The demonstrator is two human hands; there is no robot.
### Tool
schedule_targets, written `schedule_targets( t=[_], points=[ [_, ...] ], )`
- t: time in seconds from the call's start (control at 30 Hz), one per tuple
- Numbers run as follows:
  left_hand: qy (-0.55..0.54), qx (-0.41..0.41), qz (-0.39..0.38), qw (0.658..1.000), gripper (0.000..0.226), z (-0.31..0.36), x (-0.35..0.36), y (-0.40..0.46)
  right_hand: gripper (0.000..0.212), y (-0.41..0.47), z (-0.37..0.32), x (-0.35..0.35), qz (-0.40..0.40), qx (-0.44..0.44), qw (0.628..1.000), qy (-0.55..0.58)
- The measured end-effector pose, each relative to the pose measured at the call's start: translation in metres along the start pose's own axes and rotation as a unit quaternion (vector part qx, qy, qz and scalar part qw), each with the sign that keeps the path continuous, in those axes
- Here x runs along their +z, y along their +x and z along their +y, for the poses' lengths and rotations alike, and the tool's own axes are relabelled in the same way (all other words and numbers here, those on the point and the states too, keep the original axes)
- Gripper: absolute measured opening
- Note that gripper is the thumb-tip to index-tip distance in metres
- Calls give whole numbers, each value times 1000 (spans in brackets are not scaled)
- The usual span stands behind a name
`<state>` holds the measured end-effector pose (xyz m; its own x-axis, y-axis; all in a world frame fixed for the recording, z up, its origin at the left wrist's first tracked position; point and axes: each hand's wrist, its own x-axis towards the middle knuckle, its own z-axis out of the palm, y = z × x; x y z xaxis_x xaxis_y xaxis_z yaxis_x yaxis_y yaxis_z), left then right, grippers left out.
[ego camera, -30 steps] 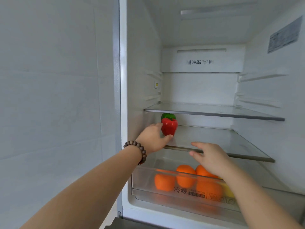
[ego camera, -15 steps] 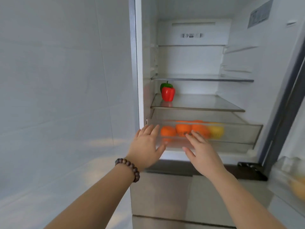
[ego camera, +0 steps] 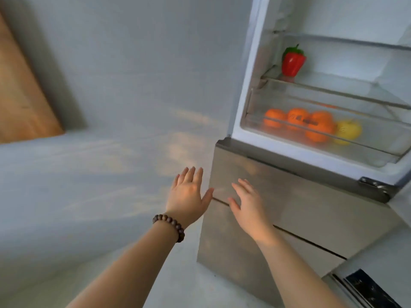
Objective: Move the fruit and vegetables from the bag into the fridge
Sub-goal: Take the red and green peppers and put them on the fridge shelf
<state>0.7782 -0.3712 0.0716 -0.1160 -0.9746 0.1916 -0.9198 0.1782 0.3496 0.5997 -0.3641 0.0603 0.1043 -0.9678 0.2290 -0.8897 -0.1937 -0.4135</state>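
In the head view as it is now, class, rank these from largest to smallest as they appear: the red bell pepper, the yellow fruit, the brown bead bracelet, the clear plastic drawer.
1. Clear plastic drawer
2. Red bell pepper
3. Brown bead bracelet and yellow fruit: too alike to rank; the bracelet is nearer the camera.

Up and to the right of the outstretched fingertips, the fridge (ego camera: 249,81) stands open. A red bell pepper (ego camera: 292,64) sits upright on the glass shelf (ego camera: 333,91) at its left end, with a green pepper (ego camera: 291,50) just behind it, mostly hidden. Below the shelf, nearer the fingers, the clear drawer (ego camera: 367,150) holds three oranges (ego camera: 298,117) bunched together at the left and middle, and a yellow apple-like fruit (ego camera: 348,131) touching the rightmost orange. All of it lies well beyond the fingers' reach, blurred slightly.
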Motion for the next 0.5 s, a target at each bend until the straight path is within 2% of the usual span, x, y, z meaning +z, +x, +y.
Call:
schedule_targets(
  t=[0.3, 0.4, 0.5],
  points=[
    [18, -227, 31, 973, 68, -58, 5, -156, 43, -56, -73, 87, -142, -152, 975, 77],
    [34, -311, 53, 948, 67, -78, 0, -223, 43, -85, -118, 115, -202, -212, 951, 94],
    [40, -412, 75, 907, 67, -96, -7, -296, 43, -121, -169, 139, -264, -275, 917, 114]
  ],
)
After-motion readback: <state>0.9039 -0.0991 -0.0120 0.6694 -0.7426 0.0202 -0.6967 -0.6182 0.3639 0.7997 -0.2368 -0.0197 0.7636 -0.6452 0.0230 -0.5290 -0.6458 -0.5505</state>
